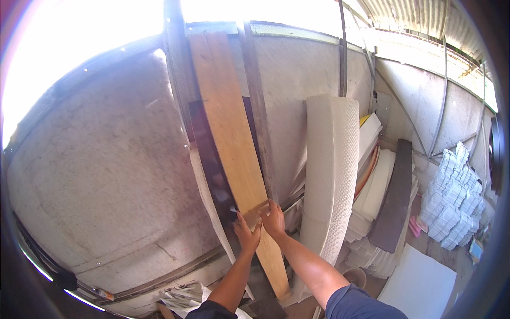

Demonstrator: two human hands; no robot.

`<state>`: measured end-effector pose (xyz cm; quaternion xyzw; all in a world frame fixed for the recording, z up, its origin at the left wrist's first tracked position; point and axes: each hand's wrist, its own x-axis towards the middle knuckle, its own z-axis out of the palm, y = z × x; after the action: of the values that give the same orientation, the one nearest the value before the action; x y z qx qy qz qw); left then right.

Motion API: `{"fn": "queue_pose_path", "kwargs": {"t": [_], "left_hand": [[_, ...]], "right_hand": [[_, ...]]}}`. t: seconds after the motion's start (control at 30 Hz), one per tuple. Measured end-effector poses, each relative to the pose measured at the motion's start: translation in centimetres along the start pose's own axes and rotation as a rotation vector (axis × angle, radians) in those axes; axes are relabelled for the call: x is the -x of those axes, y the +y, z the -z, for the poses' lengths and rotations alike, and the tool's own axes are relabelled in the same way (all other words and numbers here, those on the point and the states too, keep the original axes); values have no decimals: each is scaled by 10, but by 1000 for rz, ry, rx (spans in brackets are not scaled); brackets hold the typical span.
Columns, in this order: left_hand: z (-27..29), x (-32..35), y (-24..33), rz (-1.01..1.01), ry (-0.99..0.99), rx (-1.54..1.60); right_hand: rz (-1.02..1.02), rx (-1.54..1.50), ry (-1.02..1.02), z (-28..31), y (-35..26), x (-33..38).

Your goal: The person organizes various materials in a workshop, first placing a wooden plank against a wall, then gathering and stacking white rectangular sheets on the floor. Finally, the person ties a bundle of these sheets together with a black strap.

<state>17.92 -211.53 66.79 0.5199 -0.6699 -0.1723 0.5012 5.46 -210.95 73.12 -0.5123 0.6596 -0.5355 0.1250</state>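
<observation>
A long light-brown wooden plank (226, 111) leans upright against the wall in front of me. My left hand (247, 234) is at the plank's left edge, its fingers curled around a brownish flat strip (255, 211) that lies across the plank's face. On the other side, my right hand (273, 219) pinches the right end of the same strip, thumb toward the plank's middle. Whether the strip is tape, card or thin wood I cannot make out. Behind the plank stands a dark glossy panel (208, 146), partly covered by it.
A tall white textured foam roll (332, 159) stands right of the plank. Beyond it lean white sheets and a dark grey slab (392, 204). A stack of pale bundles (454, 196) and a flat white board (419, 282) are farther right. A white sack (194, 292) sits low left.
</observation>
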Motion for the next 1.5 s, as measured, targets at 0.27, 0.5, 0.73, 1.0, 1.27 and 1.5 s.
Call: {"fn": "queue_pose_path", "kwargs": {"t": [0.27, 0.5, 0.73, 1.0, 1.27, 1.5], "left_hand": [[2, 22, 38, -155, 232, 18], [-41, 92, 102, 91, -251, 607], [-132, 228, 203, 226, -810, 950], [-207, 416, 264, 190, -1394, 838], [-249, 592, 306, 161, -1734, 606], [-281, 716, 346, 82, -2068, 399]], "right_hand": [[-43, 26, 25, 30, 7, 31], [-98, -85, 138, 119, 29, 106], [-313, -26, 498, 260, 115, 202], [-547, 41, 892, 401, 201, 357], [-819, 51, 1043, 504, 266, 514], [-1014, 114, 1110, 560, 321, 631]]}}
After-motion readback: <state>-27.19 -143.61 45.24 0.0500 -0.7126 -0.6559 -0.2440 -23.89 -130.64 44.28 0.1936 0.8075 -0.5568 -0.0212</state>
